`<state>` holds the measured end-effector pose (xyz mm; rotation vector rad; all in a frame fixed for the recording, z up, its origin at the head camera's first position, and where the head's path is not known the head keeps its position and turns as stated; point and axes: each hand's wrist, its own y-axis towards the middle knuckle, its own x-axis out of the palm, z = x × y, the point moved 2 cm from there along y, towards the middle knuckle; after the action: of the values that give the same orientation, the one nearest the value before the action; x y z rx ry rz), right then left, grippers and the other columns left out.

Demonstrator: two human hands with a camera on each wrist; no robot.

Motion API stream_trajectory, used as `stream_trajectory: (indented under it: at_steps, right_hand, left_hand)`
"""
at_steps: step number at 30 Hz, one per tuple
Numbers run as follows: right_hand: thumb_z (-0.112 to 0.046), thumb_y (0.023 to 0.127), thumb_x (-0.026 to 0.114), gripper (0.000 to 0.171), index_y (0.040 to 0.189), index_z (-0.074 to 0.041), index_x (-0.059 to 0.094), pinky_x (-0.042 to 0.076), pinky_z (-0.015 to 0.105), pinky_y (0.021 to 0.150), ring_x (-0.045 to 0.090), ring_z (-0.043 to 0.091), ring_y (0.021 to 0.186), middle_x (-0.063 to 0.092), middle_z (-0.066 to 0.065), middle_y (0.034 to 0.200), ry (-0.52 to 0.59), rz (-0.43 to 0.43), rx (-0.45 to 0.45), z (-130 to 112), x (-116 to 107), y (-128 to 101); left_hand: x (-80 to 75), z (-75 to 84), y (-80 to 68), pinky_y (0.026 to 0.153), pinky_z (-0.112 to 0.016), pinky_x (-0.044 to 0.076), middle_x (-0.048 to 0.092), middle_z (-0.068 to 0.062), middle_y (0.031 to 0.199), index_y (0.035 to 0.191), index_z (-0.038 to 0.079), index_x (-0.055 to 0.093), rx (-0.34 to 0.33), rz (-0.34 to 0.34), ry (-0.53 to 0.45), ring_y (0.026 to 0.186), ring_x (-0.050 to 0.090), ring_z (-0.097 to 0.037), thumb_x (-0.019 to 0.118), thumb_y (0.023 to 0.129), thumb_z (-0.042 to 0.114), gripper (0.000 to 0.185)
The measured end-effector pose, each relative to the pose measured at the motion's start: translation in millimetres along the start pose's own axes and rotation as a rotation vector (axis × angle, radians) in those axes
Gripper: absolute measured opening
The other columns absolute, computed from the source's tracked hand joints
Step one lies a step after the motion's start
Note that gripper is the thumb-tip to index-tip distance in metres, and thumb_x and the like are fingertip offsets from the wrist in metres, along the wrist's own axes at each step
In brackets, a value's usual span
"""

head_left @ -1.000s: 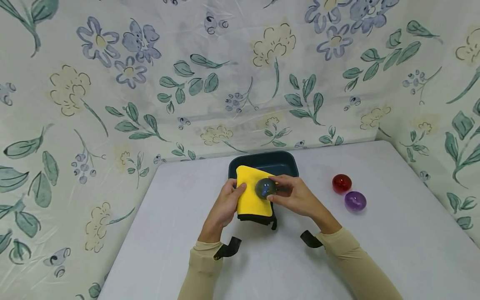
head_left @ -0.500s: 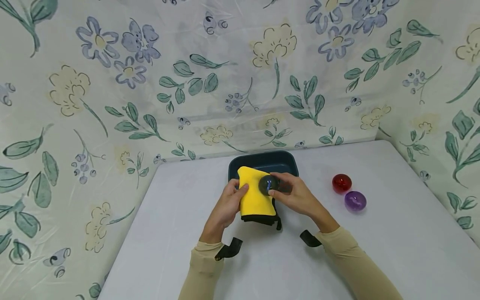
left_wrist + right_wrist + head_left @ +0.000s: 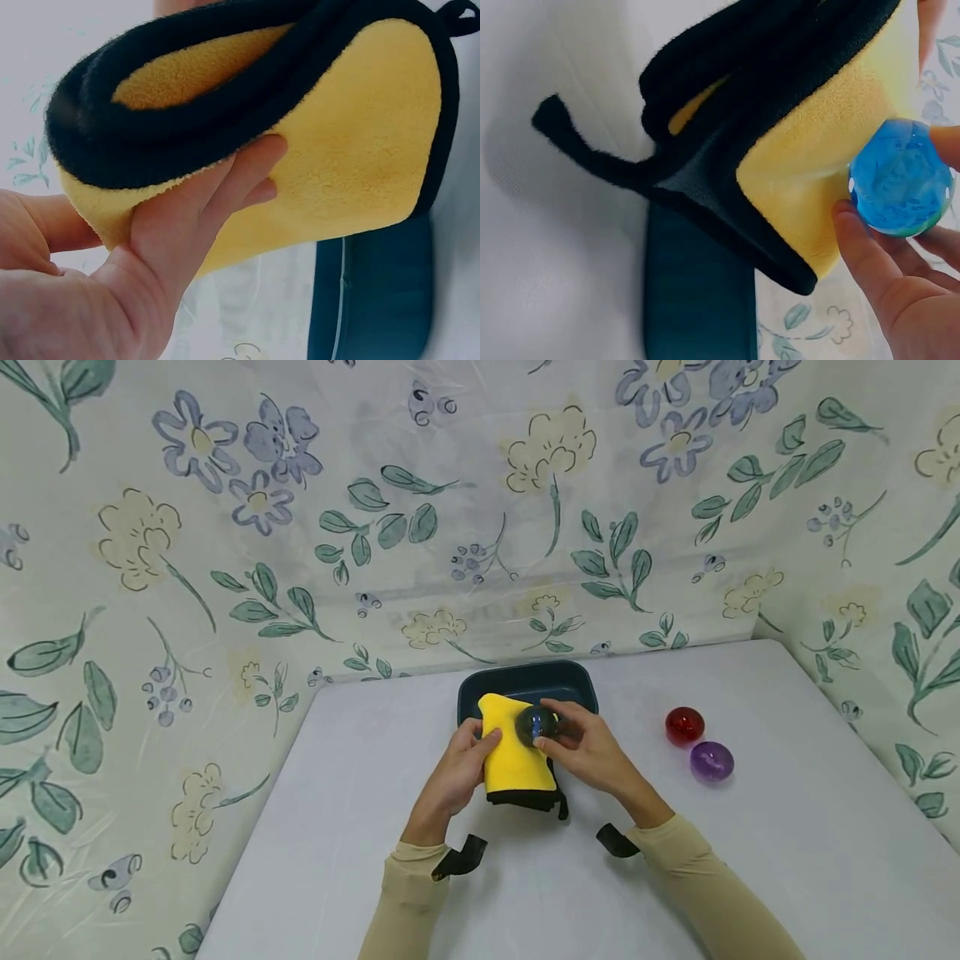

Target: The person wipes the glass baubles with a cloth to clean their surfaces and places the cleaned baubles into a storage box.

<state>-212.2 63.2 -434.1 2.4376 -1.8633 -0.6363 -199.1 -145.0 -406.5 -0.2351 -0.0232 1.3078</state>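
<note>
the right hand (image 3: 596, 752) is pinching a glassy blue ball (image 3: 536, 727) between thumb and fingers, at the right side of a folded yellow cloth (image 3: 516, 764). the left hand (image 3: 459, 762) is gripping that cloth by its left edge, and the cloth's long axis is running toward a dark teal tray (image 3: 568, 680) beyond.

The head view looks forward and down; both wrist views, closer, share the yellow cloth (image 3: 516, 768).
</note>
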Motion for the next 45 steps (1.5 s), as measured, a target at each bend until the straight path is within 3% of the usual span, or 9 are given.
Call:
stream_trajectory:
  at_steps: [12, 17, 27, 36, 45]
  right_hand:
    - [-0.015, 0.091, 0.079, 0.059, 0.145, -0.008, 0.057, 0.057, 0.048, 0.103, 0.065, 0.034, 0.120, 0.056, 0.016, 0.148, -0.002, 0.027, -0.034, -5, 4, -4]
    - [-0.018, 0.090, 0.080, 0.059, 0.144, -0.008, 0.059, 0.058, 0.047, 0.102, 0.065, 0.035, 0.121, 0.058, 0.016, 0.146, 0.009, 0.009, -0.057, -10, 7, -7]
    - [-0.017, 0.089, 0.082, 0.062, 0.145, -0.005, 0.059, 0.059, 0.045, 0.099, 0.068, 0.030, 0.108, 0.059, 0.018, 0.145, -0.016, -0.025, -0.081, -17, 9, -12]
    - [-0.013, 0.088, 0.081, 0.061, 0.144, -0.003, 0.058, 0.057, 0.045, 0.102, 0.070, 0.032, 0.118, 0.063, 0.018, 0.144, 0.011, -0.117, -0.073, -19, 9, -14]
    - [-0.015, 0.087, 0.083, 0.063, 0.144, -0.006, 0.060, 0.055, 0.047, 0.105, 0.067, 0.033, 0.124, 0.062, 0.017, 0.145, -0.034, -0.135, -0.046, -20, 7, -16]
  left_hand:
    - [-1.0, -3.4, -1.0, 0.097, -0.037, 0.061, 0.056, -0.021, 0.132, 0.142, 0.004, 0.034, -0.024, 0.001, -0.010, 0.102, 0.067, -0.020, 0.042, 0.112, 0.025, 0.038]
    - [-3.6, -3.8, -2.7, 0.091, -0.033, 0.062, 0.056, -0.020, 0.125, 0.141, 0.003, 0.035, -0.016, 0.028, 0.004, 0.098, 0.066, -0.020, 0.043, 0.111, 0.024, 0.037]
    - [-8.3, -2.0, -7.0, 0.086, -0.030, 0.062, 0.058, -0.021, 0.124, 0.142, 0.003, 0.036, 0.004, 0.044, 0.017, 0.094, 0.067, -0.018, 0.043, 0.111, 0.024, 0.039]
    - [-10.7, -1.5, -10.5, 0.084, -0.030, 0.062, 0.059, -0.021, 0.123, 0.141, 0.001, 0.036, 0.025, 0.030, 0.012, 0.093, 0.067, -0.017, 0.043, 0.111, 0.023, 0.037]
    - [-12.2, 1.1, -13.7, 0.086, -0.033, 0.062, 0.061, -0.023, 0.121, 0.144, 0.000, 0.039, 0.035, 0.051, 0.049, 0.093, 0.068, -0.018, 0.043, 0.111, 0.022, 0.040]
